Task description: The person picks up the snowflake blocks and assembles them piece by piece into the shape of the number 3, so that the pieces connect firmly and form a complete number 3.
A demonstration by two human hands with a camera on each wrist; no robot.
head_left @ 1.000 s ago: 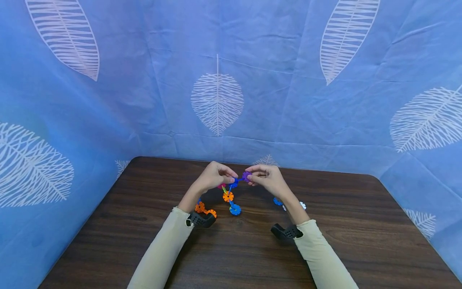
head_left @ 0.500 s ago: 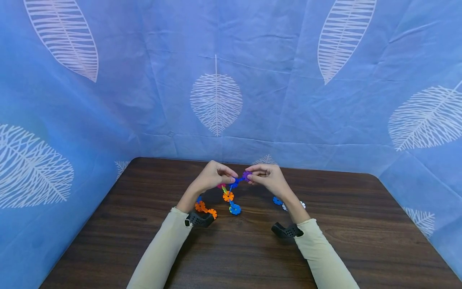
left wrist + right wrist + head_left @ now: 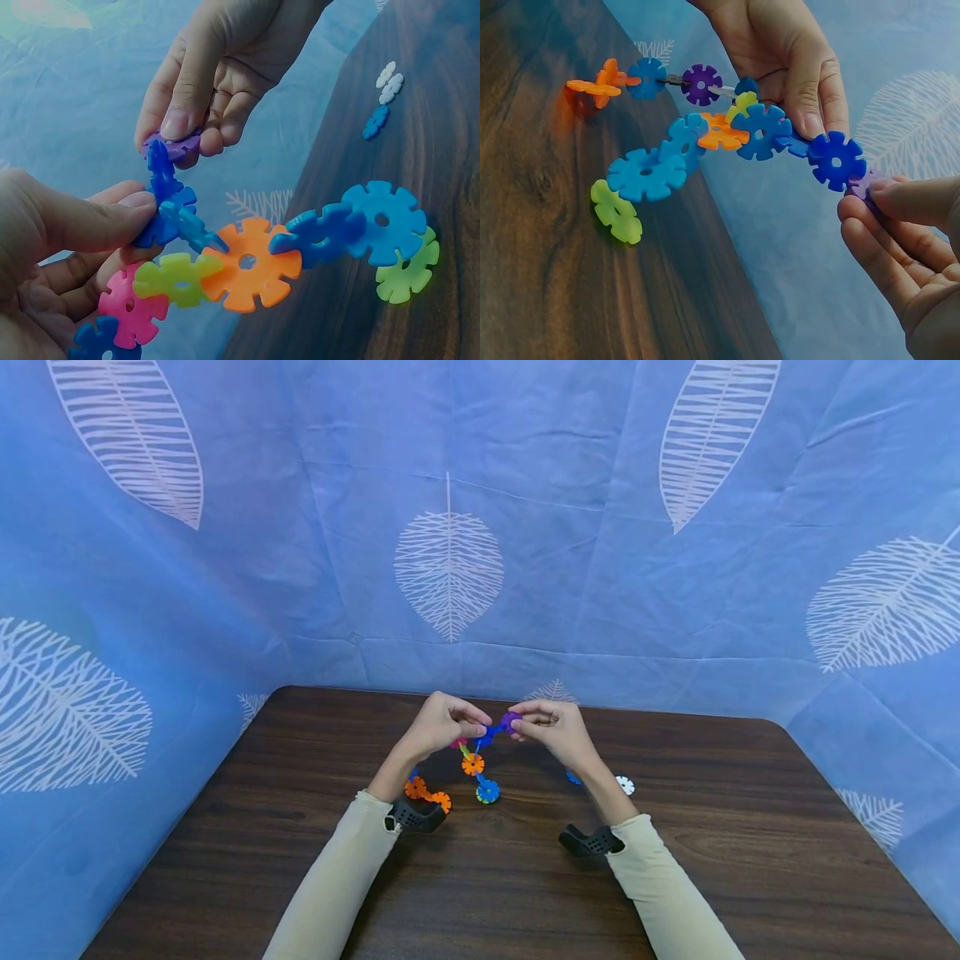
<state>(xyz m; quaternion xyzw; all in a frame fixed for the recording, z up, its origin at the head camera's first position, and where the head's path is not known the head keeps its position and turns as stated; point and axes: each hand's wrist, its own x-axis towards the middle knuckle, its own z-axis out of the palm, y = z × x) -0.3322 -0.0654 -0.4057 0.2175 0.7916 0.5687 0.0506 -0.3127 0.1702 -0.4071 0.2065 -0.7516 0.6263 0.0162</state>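
Note:
Both hands are raised over the far part of the table, on a linked structure of flower-shaped plastic snowflake discs. My left hand (image 3: pixel 442 724) pinches a dark blue disc (image 3: pixel 166 223) between thumb and fingers. A purple disc (image 3: pixel 862 184) is pinched by my right hand (image 3: pixel 555 727); it meets another dark blue disc (image 3: pixel 836 162) of the structure. From the left hand's part, an orange disc (image 3: pixel 251 264), light blue discs (image 3: pixel 384 223) and a lime disc (image 3: pixel 616 212) hang toward the table. A pink disc (image 3: pixel 135 304) sits below the left fingers.
On the dark wooden table (image 3: pixel 510 885), a loose white disc (image 3: pixel 625 785) and a blue disc (image 3: pixel 376 121) lie near the right forearm. Orange discs (image 3: pixel 427 793) of the structure are beside the left wrist. A blue leaf-patterned cloth (image 3: pixel 525 568) stands behind the table.
Both hands and the structure have shifted slightly up and left in the head view. The right forearm now covers more of the loose discs. Both grips stay the same.

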